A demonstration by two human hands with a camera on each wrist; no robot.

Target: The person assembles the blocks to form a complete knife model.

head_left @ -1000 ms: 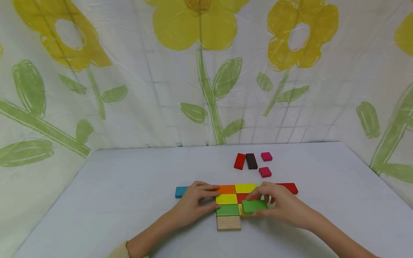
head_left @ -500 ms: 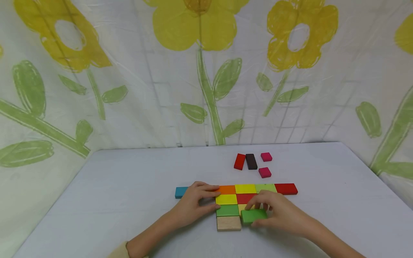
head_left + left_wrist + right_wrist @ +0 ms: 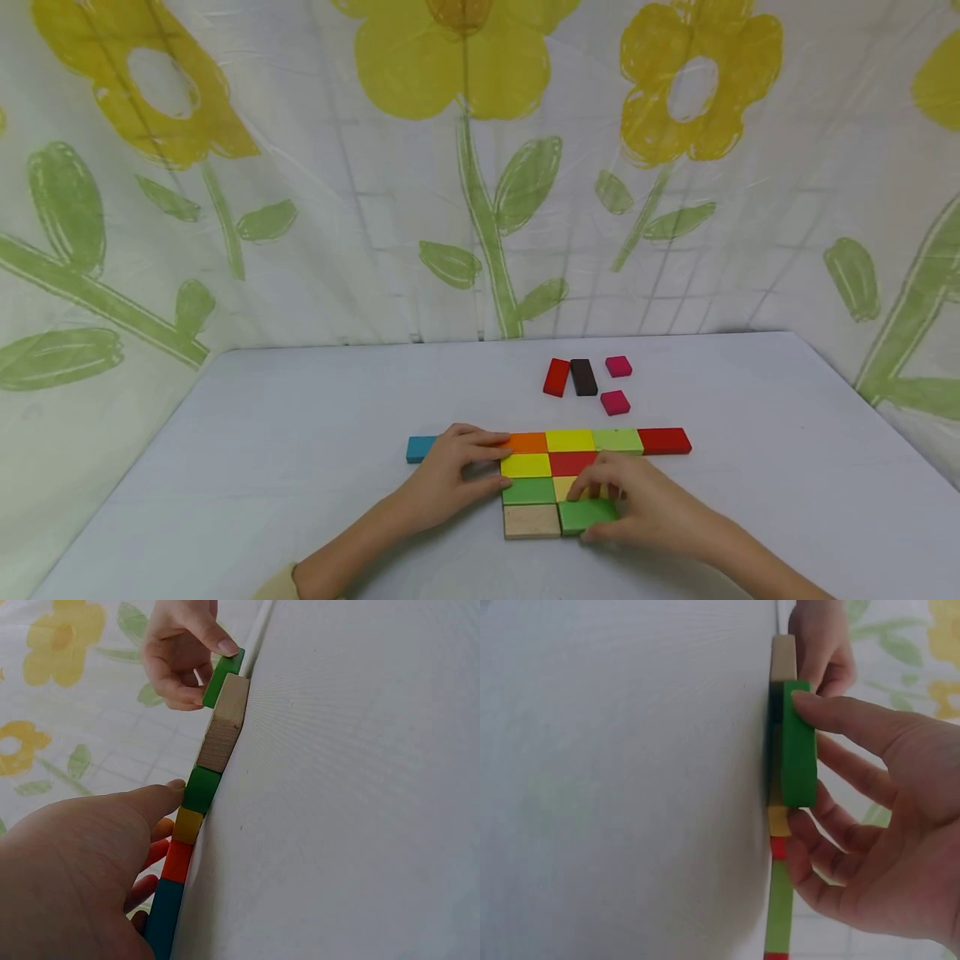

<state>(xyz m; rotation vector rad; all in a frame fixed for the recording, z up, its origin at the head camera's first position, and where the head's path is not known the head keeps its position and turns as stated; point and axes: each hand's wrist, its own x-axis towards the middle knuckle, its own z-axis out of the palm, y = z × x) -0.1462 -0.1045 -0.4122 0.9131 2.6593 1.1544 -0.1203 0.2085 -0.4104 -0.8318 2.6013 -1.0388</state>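
My right hand pinches a bright green wooden block between thumb and fingers. In the right wrist view that block sits higher than the row beside it. To its left lies a plain wood block, part of a flat grid of coloured blocks. My left hand rests along the grid's left side, fingers loosely extended. Its thumb touches a darker green block, while other fingertips are at the yellow block and orange block. This hand partly covers the top row beside a blue block.
Behind the grid lie a loose red block, a dark brown block and two pink squares. A dark red block ends the top row at right. A flower-print curtain hangs behind the white table.
My right hand has brought the green block toward me, from over the grid's pale yellow block to beside the plain wood block. The left hand has stayed in place.
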